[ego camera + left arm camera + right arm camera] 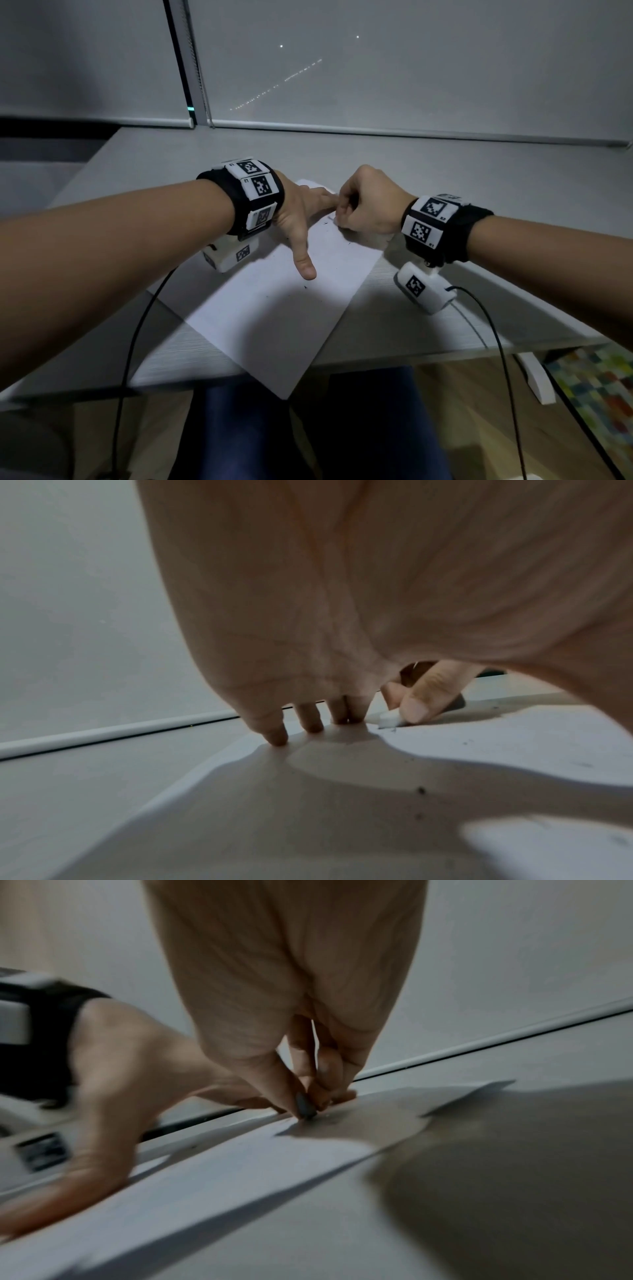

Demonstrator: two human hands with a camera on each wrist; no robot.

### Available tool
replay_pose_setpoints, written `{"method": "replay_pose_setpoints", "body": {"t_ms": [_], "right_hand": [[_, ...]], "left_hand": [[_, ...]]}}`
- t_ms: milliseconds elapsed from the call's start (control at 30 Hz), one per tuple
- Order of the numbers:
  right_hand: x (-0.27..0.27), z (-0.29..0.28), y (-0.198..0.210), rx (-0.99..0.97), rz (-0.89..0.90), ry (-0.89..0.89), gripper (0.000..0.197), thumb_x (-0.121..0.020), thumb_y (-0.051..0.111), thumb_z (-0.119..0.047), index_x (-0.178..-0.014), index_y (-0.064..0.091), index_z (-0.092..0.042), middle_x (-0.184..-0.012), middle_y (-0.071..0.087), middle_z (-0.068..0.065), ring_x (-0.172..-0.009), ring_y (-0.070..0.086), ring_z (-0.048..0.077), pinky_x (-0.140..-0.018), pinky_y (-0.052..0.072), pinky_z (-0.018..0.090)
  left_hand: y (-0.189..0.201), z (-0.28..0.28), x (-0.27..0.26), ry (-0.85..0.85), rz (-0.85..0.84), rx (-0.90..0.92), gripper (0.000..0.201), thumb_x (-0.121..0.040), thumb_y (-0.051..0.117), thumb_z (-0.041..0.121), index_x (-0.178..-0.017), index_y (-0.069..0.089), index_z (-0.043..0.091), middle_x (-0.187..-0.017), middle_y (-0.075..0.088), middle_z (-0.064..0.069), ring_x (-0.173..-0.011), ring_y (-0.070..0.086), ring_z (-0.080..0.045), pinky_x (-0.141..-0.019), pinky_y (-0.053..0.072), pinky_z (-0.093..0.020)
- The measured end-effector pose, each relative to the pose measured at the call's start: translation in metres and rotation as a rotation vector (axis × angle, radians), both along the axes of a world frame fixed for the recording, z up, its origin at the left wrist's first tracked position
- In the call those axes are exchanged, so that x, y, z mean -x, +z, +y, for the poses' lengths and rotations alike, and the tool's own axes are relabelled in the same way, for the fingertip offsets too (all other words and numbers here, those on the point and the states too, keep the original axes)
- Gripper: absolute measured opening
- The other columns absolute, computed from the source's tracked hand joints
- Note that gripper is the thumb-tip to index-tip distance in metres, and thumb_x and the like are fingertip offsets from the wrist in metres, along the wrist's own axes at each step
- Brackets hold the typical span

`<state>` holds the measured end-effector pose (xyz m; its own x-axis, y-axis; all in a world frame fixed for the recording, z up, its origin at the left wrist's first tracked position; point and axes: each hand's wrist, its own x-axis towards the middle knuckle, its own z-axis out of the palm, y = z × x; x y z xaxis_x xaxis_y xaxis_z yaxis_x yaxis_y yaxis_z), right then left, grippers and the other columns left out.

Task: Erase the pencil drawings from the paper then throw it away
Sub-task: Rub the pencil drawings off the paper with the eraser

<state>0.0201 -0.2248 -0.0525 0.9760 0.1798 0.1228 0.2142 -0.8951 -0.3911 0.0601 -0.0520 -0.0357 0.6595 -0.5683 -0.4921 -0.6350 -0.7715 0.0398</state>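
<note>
I see a thin white sheet of paper [274, 308] lying flat and skewed on a pale grey table [445, 192] with a fine streaked grain; its near corner overhangs the table edge toward my lap. My left hand [301, 219] is spread flat on the far half of the sheet, fingers straight, thumb splayed back toward me, fingertips [277, 737] pressing the paper down. My right hand [366, 205] is curled, just right of the left fingertips, knuckles up, pinching a small white eraser [390, 719] between thumb and forefinger; its blunt rectangular end touches the sheet close beside the left index finger. From the left wrist the eraser looks matte, with a grey smudged tip. From the right wrist the view is motion-blurred and the eraser is mostly hidden behind the thumb; only a dark nail [304, 1104] and a shadowed patch of paper show. Small dark crumbs [305, 287] are scattered on the sheet near the left thumb and near the right hand. A faint mark lies under the right fingers, too small to read. Both wrists carry black fabric bands [246, 202] with white tiles printed in black square codes, and black cables [137, 329] trail off toward me.
</note>
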Motion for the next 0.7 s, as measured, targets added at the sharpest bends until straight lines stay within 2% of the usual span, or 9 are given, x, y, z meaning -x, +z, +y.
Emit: {"method": "replay_pose_setpoints", "body": {"t_ms": [67,133,233,300,333,467,533,600,700], "right_hand": [[0.006,0.011,-0.001,-0.007,0.02,0.065,0.014,-0.077,0.067,-0.01,-0.067,0.076,-0.013,-0.059,0.067,-0.005,-0.051,0.057,0.002,-0.055,0.047,0.013],[0.005,0.012,-0.002,-0.005,0.032,0.081,0.013,-0.077,0.068,-0.011,-0.069,0.078,-0.013,-0.06,0.068,-0.004,-0.049,0.057,0.001,-0.055,0.048,0.014],[-0.006,0.0,-0.001,0.005,0.01,-0.014,0.013,-0.077,0.068,-0.014,-0.071,0.079,-0.012,-0.066,0.073,0.001,-0.059,0.063,0.01,-0.063,0.058,0.025],[-0.009,-0.008,-0.001,0.016,0.003,-0.055,0.013,-0.077,0.068,-0.014,-0.07,0.079,-0.011,-0.068,0.074,0.003,-0.062,0.065,0.016,-0.065,0.059,0.027],[-0.009,-0.006,-0.001,0.008,0.002,-0.046,0.012,-0.077,0.068,-0.014,-0.069,0.078,-0.011,-0.066,0.073,0.003,-0.06,0.064,0.015,-0.064,0.058,0.026],[0.007,0.018,-0.005,-0.052,0.038,0.085,0.013,-0.076,0.068,-0.012,-0.066,0.075,-0.013,-0.06,0.068,-0.004,-0.051,0.057,0.005,-0.057,0.053,0.02],[0.009,0.022,-0.005,-0.057,0.048,0.114,0.013,-0.077,0.07,-0.012,-0.066,0.076,-0.013,-0.059,0.067,-0.005,-0.05,0.055,0.003,-0.055,0.049,0.016],[0.004,0.016,-0.003,-0.035,0.035,0.09,0.012,-0.077,0.071,-0.014,-0.068,0.078,-0.013,-0.06,0.068,-0.005,-0.051,0.056,0.004,-0.057,0.049,0.018],[-0.006,-0.004,0.001,0.035,0.025,0.003,0.011,-0.078,0.072,-0.016,-0.07,0.079,-0.013,-0.062,0.07,-0.005,-0.056,0.061,0.006,-0.062,0.049,0.019]], "left_hand": [[-0.002,0.0,-0.002,-0.004,0.026,0.026,0.166,-0.028,0.092,0.083,-0.167,0.014,0.038,-0.167,0.025,0.013,-0.157,0.027,-0.022,-0.125,0.034,-0.051],[-0.003,0.0,-0.002,0.006,0.036,0.038,0.164,-0.027,0.093,0.083,-0.165,0.018,0.037,-0.163,0.03,0.013,-0.155,0.031,-0.021,-0.123,0.037,-0.049],[-0.002,0.003,-0.001,0.007,0.008,0.019,0.16,-0.04,0.095,0.076,-0.167,0.004,0.043,-0.171,0.015,0.02,-0.159,0.019,-0.017,-0.126,0.03,-0.053],[0.0,0.003,0.001,0.007,0.0,0.009,0.163,-0.042,0.096,0.075,-0.168,-0.002,0.045,-0.174,0.009,0.022,-0.162,0.014,-0.017,-0.127,0.027,-0.053],[-0.001,0.002,0.0,0.01,-0.003,0.005,0.162,-0.041,0.096,0.075,-0.168,0.0,0.044,-0.173,0.01,0.02,-0.162,0.015,-0.017,-0.127,0.027,-0.053],[-0.004,0.001,-0.003,0.04,0.044,0.034,0.16,-0.028,0.094,0.08,-0.163,0.024,0.035,-0.159,0.035,0.014,-0.152,0.037,-0.022,-0.123,0.038,-0.048],[-0.003,0.002,-0.002,0.052,0.059,0.052,0.152,-0.03,0.096,0.077,-0.16,0.031,0.034,-0.153,0.039,0.014,-0.148,0.042,-0.022,-0.121,0.041,-0.048],[-0.002,0.003,0.0,0.031,0.046,0.047,0.152,-0.036,0.097,0.076,-0.164,0.023,0.038,-0.159,0.033,0.014,-0.151,0.035,-0.022,-0.122,0.038,-0.05],[0.002,0.003,0.004,0.022,-0.002,0.009,0.16,-0.042,0.096,0.075,-0.168,0.002,0.042,-0.174,0.013,0.015,-0.161,0.017,-0.02,-0.126,0.03,-0.052]]}}
